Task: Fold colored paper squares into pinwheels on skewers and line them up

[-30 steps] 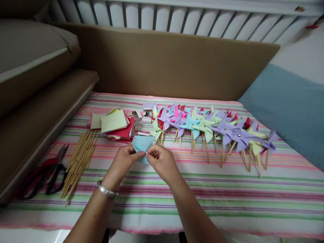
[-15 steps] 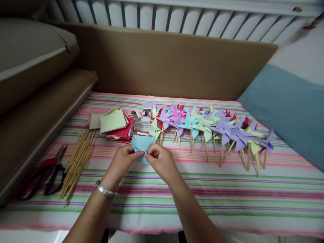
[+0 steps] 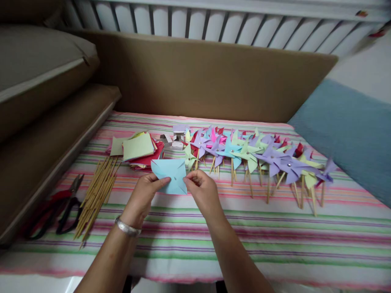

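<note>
A light blue paper square (image 3: 168, 169), slit in from its corners, is held between my two hands above the striped cloth. My left hand (image 3: 146, 191) grips its left side, the thumb lying on the front and the fingers behind. At the right edge of the paper my right hand (image 3: 200, 187) pinches it between thumb and fingertips. Just beyond the paper lies a stack of coloured paper squares (image 3: 139, 147), with a pale green one on top. Small opened cardboard boxes (image 3: 177, 140) lie behind it.
Finished paper pinwheels on sticks (image 3: 271, 156) lie in a long row at the right. Loose wooden sticks (image 3: 96, 197) and scissors (image 3: 69, 207) lie at the left, beside stacked brown cushions (image 3: 58, 118). A brown panel (image 3: 207, 77) stands along the back.
The blue paper, bent and gathered at its middle before, now lies flatter and wider between my hands. My right hand has moved a little to the right, to the paper's edge.
</note>
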Tool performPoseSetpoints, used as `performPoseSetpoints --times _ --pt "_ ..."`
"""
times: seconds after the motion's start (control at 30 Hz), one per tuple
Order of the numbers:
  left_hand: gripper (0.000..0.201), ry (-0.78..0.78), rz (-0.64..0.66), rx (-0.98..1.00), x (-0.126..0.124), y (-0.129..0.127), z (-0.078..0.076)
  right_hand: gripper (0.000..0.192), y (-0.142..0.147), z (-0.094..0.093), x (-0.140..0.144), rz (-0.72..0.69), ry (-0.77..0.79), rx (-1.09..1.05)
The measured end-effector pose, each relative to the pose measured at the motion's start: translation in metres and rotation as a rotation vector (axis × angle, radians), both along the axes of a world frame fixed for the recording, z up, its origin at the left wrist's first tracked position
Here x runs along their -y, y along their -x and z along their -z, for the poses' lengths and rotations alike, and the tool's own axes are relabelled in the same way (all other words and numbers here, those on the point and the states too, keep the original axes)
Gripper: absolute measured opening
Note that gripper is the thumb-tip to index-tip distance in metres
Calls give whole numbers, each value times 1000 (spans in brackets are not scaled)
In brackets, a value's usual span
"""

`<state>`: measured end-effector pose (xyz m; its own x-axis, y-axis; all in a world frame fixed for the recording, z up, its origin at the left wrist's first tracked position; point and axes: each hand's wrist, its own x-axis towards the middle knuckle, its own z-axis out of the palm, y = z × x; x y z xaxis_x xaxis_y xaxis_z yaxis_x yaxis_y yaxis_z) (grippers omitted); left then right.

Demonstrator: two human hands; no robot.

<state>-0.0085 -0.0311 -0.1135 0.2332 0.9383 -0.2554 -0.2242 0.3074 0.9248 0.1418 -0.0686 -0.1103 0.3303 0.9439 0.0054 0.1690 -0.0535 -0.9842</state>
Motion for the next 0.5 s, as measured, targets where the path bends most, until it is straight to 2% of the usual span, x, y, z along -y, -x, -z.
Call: performPoseSetpoints --times 0.1,0.2,0.33,0.5 --pt "19 80 -20 88 1 -1 -4 14 -2 1 -1 82 -23 -42" --pt "20 116 -30 132 2 -3 -6 18 -1 2 -1 64 -72 -21" --pt "20 101 -34 126 3 -6 -4 17 3 5 -1 0 -56 2" --pt "21 67 -12 96 6 -10 0 13 4 3 0 14 -37 51"
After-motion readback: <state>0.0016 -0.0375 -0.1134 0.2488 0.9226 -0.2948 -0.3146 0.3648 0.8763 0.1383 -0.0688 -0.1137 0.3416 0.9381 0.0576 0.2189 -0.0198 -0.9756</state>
